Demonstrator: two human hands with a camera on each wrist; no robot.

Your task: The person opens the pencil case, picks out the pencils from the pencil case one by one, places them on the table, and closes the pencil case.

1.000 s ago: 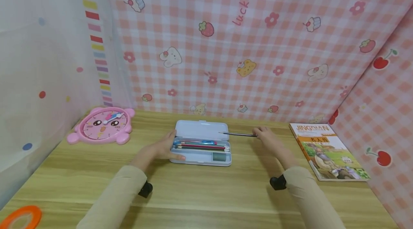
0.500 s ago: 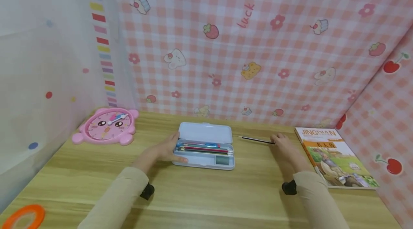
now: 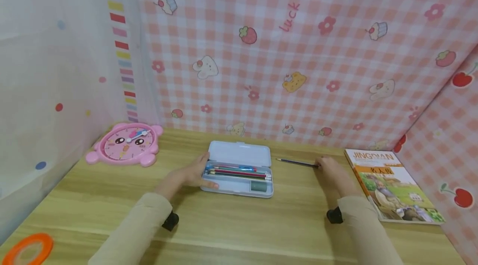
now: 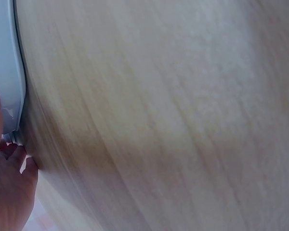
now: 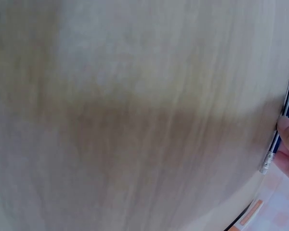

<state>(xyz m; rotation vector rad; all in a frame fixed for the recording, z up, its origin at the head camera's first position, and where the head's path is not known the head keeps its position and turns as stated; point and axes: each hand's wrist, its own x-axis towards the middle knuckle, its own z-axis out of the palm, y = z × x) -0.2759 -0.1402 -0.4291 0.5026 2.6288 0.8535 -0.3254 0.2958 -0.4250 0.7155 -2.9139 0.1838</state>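
Note:
An open pale blue pencil case point(image 3: 239, 154) lies on the table, lid folded back toward the wall. Inside are several pencils point(image 3: 239, 172), a blue pen with a red end point(image 3: 242, 168) and a dark green block point(image 3: 259, 186) in the front right corner. My left hand point(image 3: 192, 173) grips the case's left end, thumb along the front edge; the left wrist view catches the case point(image 4: 7, 72) at its edge. To the right, my right hand point(image 3: 330, 168) pinches a dark blue pencil point(image 3: 298, 162) near its eraser end. Its sharpened tip points left toward the case.
A pink animal-faced clock point(image 3: 127, 144) sits at the back left. On the right lies a book point(image 3: 392, 186) with a colourful cover. An orange ring point(image 3: 46, 244) is at the front left. Checked cloth walls point(image 3: 224, 91) enclose the table's back and right.
My right hand has carried the pencil rightward, so its tip no longer overlaps the case's lid. The left hand keeps its grip on the case. The head view has shifted slightly.

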